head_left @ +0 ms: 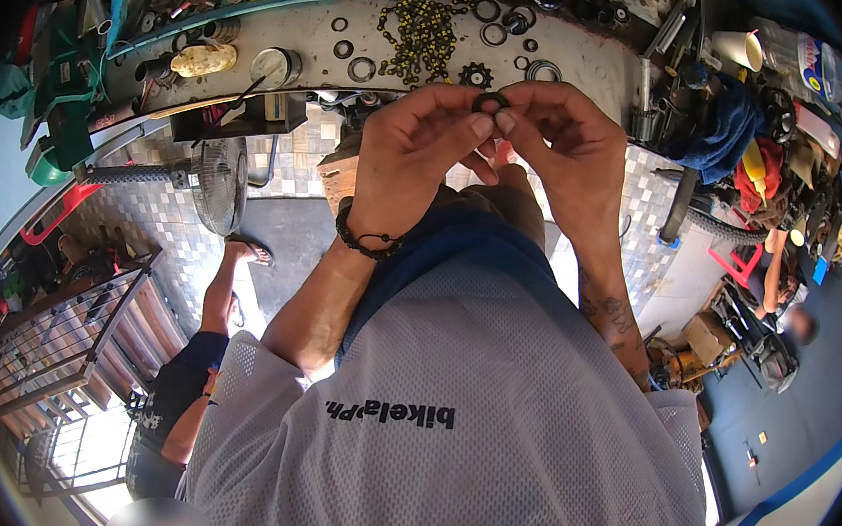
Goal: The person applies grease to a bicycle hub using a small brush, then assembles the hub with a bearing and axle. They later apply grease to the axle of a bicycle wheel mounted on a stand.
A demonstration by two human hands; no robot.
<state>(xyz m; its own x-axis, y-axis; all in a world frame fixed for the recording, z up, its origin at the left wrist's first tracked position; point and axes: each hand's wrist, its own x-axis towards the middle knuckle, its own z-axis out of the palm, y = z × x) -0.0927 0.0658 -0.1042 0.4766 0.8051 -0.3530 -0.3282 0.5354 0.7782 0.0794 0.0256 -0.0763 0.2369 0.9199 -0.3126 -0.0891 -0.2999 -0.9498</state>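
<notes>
Between the fingertips of both hands is a small black ring [490, 103], raised in front of the workbench edge. My left hand [418, 143] pinches its left side with thumb and forefinger. From the other side, my right hand [562, 132] grips it the same way. Just beyond the hands, a small dark toothed sprocket [475, 76] lies on the workbench [322, 43]. A black and yellow bicycle chain [420, 41] is heaped to its left. Several metal rings lie around them, among them a larger silver ring [543, 71] behind my right hand.
A round tin [275, 67] and a pale bottle [204, 61] stand on the bench at left. Tools, rags [721, 142] and a paper cup [738, 51] crowd the right side. A fan [221, 187] stands below the bench. One person [178, 404] is at lower left, another [784, 291] at right.
</notes>
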